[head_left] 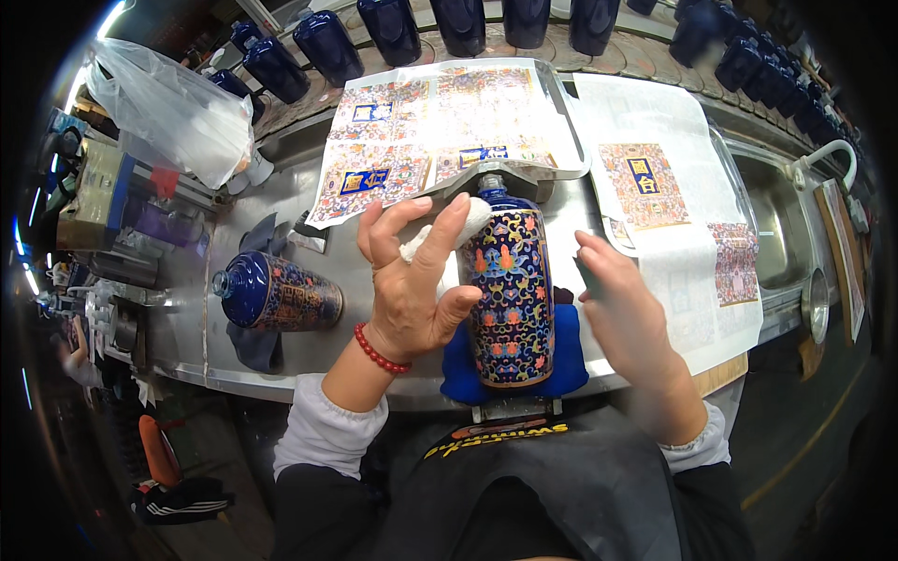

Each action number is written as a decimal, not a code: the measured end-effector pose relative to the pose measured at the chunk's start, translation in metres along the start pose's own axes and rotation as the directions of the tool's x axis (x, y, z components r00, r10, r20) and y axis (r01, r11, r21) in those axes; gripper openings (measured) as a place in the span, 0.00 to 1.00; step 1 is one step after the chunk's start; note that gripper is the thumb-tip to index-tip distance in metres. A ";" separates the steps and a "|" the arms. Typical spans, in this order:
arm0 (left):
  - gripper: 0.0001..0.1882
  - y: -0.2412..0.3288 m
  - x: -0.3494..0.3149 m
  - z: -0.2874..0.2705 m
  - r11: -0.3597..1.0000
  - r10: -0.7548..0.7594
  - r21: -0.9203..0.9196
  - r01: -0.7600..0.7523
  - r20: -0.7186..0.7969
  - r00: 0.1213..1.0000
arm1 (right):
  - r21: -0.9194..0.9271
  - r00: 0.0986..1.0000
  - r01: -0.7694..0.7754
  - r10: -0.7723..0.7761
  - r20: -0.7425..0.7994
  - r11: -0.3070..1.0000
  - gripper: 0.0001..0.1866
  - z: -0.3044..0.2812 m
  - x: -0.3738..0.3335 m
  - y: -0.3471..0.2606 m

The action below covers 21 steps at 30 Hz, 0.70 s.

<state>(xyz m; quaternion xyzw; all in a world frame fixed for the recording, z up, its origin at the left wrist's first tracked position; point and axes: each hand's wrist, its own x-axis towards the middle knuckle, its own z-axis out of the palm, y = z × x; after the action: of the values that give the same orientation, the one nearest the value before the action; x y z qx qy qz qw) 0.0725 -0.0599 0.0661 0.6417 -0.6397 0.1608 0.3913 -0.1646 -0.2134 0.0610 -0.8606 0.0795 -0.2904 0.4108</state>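
Note:
A dark blue bottle (510, 290) with a colourful floral pattern lies neck away from me on a blue cloth (571, 351). Beside its upper left side is my left hand (416, 271), a white wad of cloth (475, 220) held in its fingers. Red beads circle that wrist. My right hand (622, 299) is off the bottle's right side, slightly blurred, its fingers closed on a small dark flat piece (586, 278) that is partly hidden. To the left, a second patterned bottle (281, 292) lies on its side on a dark cloth (254, 346).
Printed pattern sheets (449, 122) lie over a raised tray at the back; more sheets (645, 187) are at the right. Plain blue bottles (388, 33) line the far slatted conveyor. A sink (776, 224) with a tap stands far right. A plastic bag (173, 112) hangs at left.

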 end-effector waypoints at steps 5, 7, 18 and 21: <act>0.37 0.004 0.001 -0.003 0.999 0.031 0.017 -0.032 0.090 0.996 | -0.135 0.989 0.113 -0.099 0.106 0.984 0.48 0.008 -0.019 -0.011; 0.34 0.005 -0.003 -0.006 1.000 -0.012 -0.027 0.012 0.001 1.000 | -0.192 0.983 0.149 -0.123 0.138 0.970 0.51 0.012 -0.020 -0.015; 0.31 0.014 -0.017 0.001 0.974 -0.169 -0.162 0.157 -0.062 0.984 | -0.168 0.984 0.174 -0.163 0.076 0.970 0.54 0.028 -0.025 -0.019; 0.36 0.022 -0.020 0.001 0.997 -0.029 0.068 0.029 -0.009 1.000 | -0.172 0.984 0.171 -0.160 0.078 0.970 0.54 0.028 -0.025 -0.018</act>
<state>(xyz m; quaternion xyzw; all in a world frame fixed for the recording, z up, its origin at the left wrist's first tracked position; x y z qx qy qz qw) 0.0487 -0.0439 0.0581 0.6632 -0.6228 0.1795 0.3743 -0.1714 -0.1736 0.0495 -0.9063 0.0200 -0.2879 0.3088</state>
